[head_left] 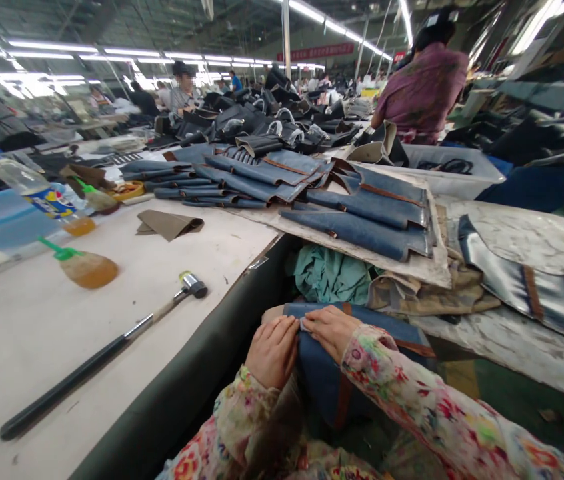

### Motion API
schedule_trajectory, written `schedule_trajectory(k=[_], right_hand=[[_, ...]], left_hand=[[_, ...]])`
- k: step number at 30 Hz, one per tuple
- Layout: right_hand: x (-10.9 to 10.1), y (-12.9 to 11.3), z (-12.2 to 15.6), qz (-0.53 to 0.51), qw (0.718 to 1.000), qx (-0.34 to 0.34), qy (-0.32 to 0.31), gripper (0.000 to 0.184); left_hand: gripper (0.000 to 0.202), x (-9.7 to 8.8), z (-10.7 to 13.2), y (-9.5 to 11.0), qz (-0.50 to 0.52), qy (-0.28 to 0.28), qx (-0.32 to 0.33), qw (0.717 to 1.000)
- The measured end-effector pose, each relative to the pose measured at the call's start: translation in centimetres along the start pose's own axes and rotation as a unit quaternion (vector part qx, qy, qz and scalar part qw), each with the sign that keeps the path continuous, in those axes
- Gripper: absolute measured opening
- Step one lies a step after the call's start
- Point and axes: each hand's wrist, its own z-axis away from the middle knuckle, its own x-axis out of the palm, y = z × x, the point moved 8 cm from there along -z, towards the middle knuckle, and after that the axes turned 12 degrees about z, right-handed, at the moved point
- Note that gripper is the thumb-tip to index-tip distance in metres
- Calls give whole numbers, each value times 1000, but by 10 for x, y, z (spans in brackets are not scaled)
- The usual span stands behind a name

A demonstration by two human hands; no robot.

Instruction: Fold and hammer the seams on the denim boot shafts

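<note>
Panel (318, 369) is lying under left hand (273, 348) and right hand (333, 331), both pressing its edge, fingers together. Even pressure should be keeping it flat

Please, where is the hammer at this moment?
In the head view, the hammer lies on the pale table at left, to the left of the left hand; its head is right of the nearer green-tipped bottle.

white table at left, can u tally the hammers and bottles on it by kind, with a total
Hammer: 1
Green-tipped bottles: 2
Blue-labelled bottle: 1
Total: 4
</note>
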Motion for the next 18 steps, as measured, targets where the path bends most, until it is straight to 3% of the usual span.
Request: schedule_trajectory(k=[9,18], right_hand=[[12,-15,-26,15,997,-8,-78,26],[-5,-1,19,63,997,-14,-32,27]], left_hand=[[28,-6,17,-15,2,62,-100,993],[29,-5,13,-2,-18,47,-69,996]])
